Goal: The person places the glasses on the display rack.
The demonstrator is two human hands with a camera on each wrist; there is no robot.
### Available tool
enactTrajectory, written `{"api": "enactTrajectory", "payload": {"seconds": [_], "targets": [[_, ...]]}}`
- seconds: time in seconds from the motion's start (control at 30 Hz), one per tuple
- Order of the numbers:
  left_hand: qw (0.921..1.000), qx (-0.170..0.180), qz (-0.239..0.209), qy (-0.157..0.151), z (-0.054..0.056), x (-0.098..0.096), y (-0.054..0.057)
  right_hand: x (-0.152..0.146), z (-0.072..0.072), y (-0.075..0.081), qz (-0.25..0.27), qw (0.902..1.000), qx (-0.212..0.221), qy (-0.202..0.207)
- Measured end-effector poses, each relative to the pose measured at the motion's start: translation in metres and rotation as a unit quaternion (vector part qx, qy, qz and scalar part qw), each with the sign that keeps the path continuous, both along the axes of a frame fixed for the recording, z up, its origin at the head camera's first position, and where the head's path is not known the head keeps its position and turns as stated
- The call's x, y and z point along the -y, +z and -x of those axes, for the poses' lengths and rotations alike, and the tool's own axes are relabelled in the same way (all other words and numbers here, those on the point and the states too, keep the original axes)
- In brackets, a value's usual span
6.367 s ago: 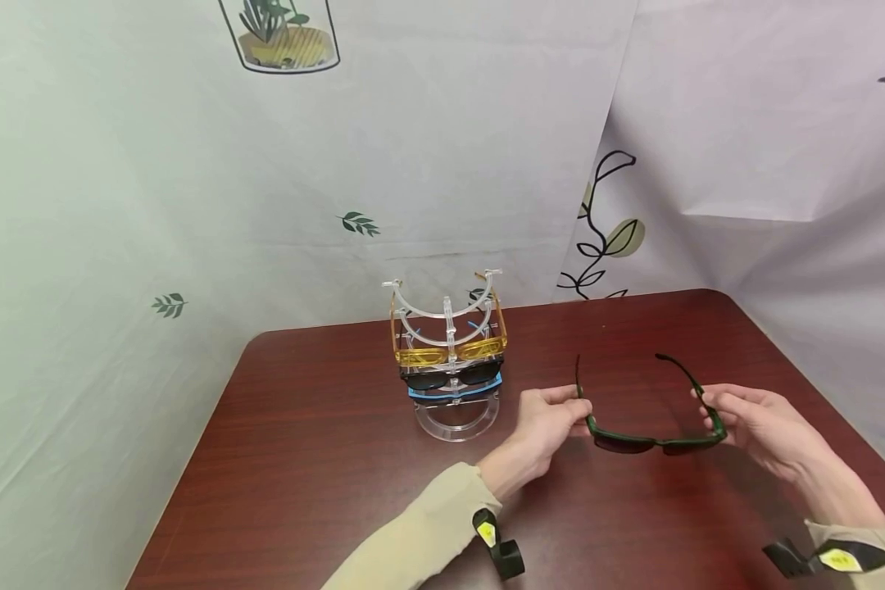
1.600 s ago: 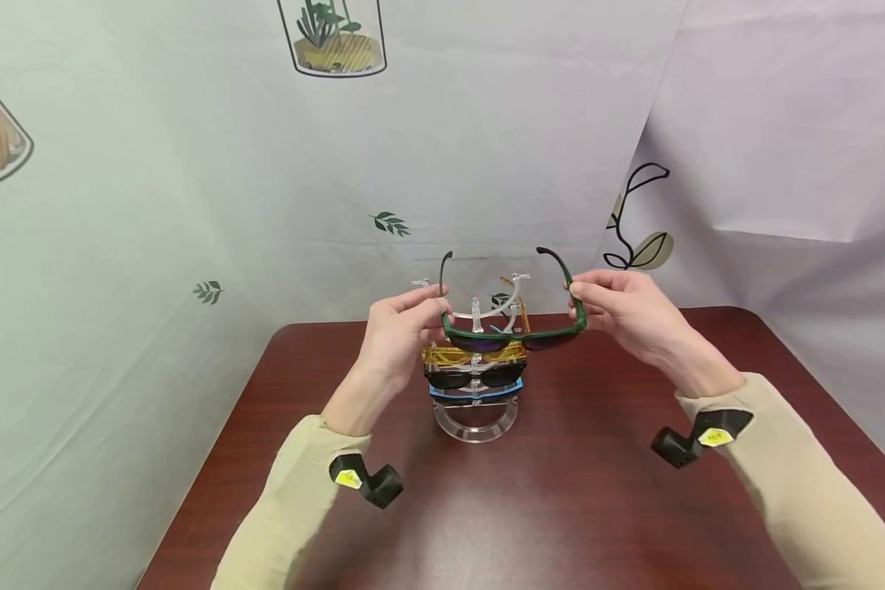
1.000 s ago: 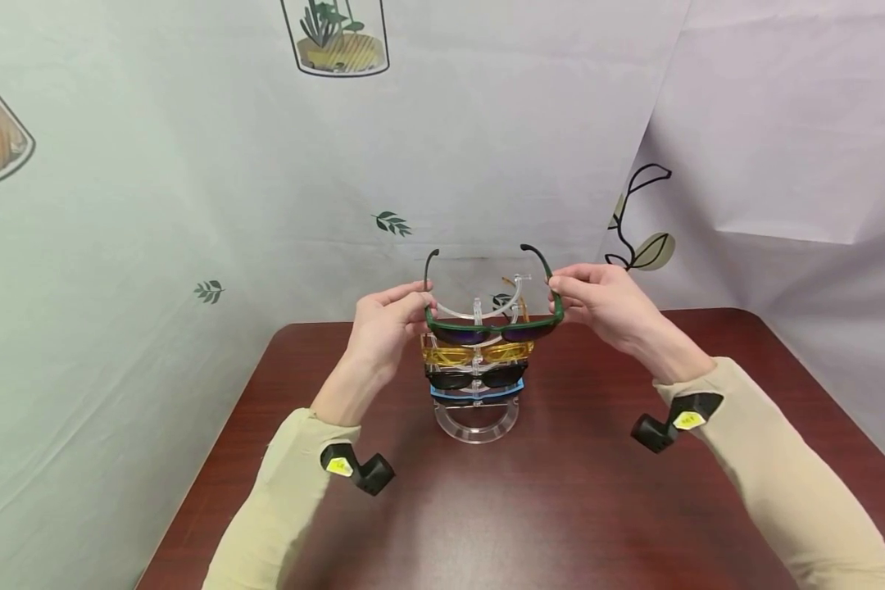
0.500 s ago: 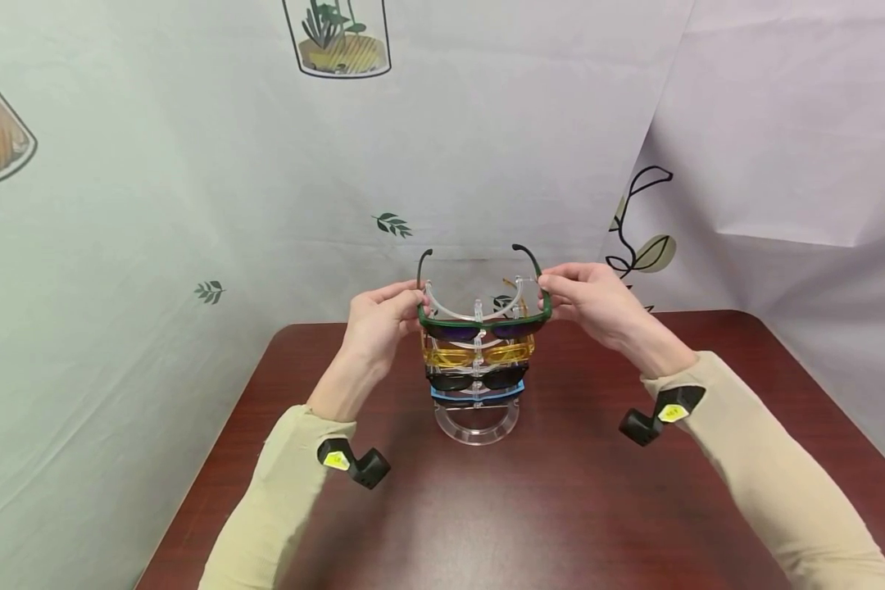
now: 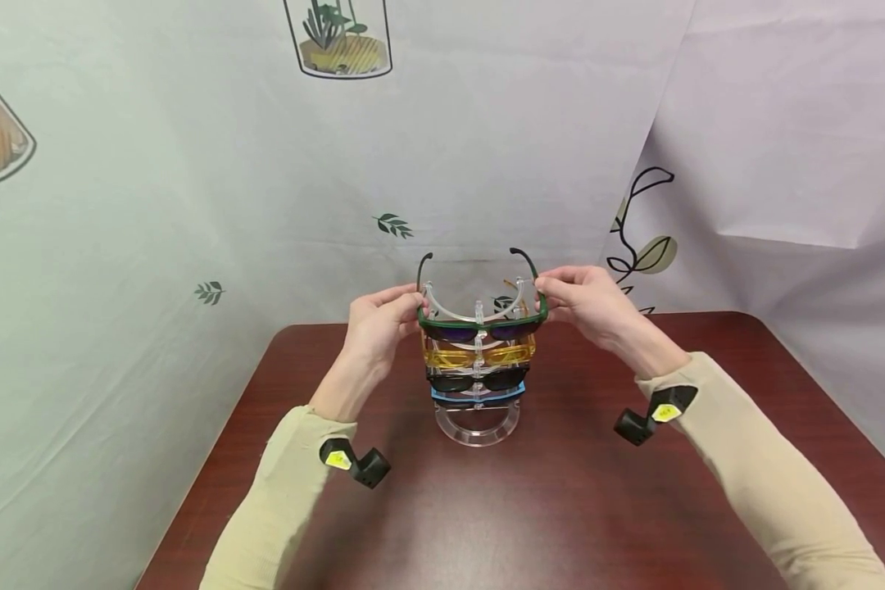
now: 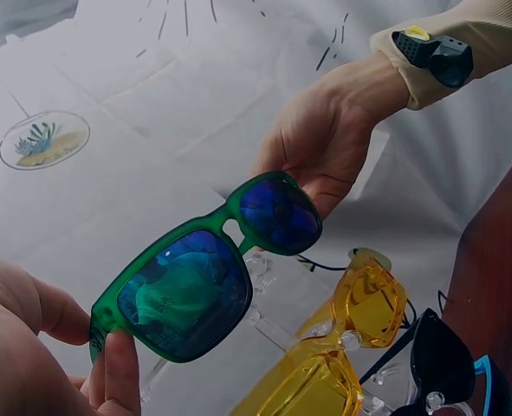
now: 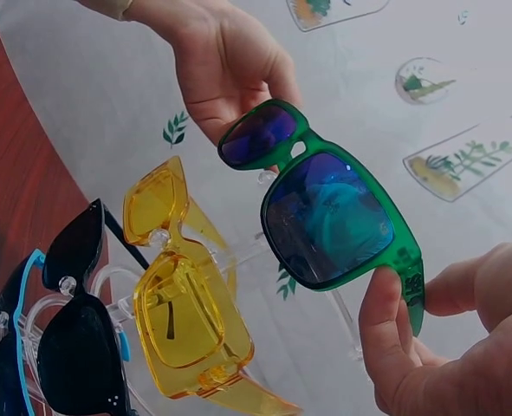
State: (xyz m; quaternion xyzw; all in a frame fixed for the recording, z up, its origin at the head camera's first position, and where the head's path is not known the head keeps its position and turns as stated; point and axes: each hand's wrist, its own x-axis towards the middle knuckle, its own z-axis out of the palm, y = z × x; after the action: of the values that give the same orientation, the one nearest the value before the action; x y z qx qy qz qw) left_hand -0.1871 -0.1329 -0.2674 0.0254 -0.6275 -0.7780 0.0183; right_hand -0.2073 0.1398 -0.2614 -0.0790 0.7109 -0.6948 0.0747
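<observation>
Green-framed sunglasses [image 5: 453, 329] with blue-violet mirrored lenses are held level at the upper part of a clear display stand [image 5: 475, 437]. My left hand [image 5: 374, 334] pinches the left temple near its hinge. The right temple is pinched by my right hand [image 5: 588, 310] between thumb and fingers. Both temples are unfolded and point toward the wall. On the stand below sit yellow glasses [image 7: 179, 308], black sunglasses [image 7: 82, 342] and blue-trimmed sunglasses [image 5: 478, 395]. Whether the green pair's bridge touches the stand I cannot tell.
The stand is on a dark red-brown table [image 5: 479, 524], near its back edge. A white printed curtain [image 5: 192, 164] hangs behind and along the sides. Each wrist wears a small black camera [image 5: 354, 464].
Both hands have carried the green sunglasses from the table's right side to the stand, shifting left and centring over it. In the last half second they sank very slightly.
</observation>
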Motion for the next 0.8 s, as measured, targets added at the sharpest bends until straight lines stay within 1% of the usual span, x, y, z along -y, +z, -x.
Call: {"api": "enactTrajectory", "payload": {"seconds": [0.17,0.37,0.63,0.8], "targets": [[1.0000,0.007,0.005,0.002,0.0004,0.0006,-0.0024,0.0004,-0.0001,-0.0013,-0.012,0.9999,0.006,-0.003],[1.0000,0.002,0.005,0.006,0.0022,0.0009,-0.0046,0.0010,0.0003,-0.0028,-0.022,0.9997,0.006,-0.005],[0.9998,-0.001,-0.001,0.018,0.0045,-0.0001,-0.0062,0.0036,0.0013,-0.0042,-0.010,0.9999,0.004,-0.012],[0.9998,-0.002,-0.009,0.020,0.0063,-0.0009,-0.0069,0.0045,0.0029,-0.0054,-0.006,0.9999,-0.001,-0.012]]}}
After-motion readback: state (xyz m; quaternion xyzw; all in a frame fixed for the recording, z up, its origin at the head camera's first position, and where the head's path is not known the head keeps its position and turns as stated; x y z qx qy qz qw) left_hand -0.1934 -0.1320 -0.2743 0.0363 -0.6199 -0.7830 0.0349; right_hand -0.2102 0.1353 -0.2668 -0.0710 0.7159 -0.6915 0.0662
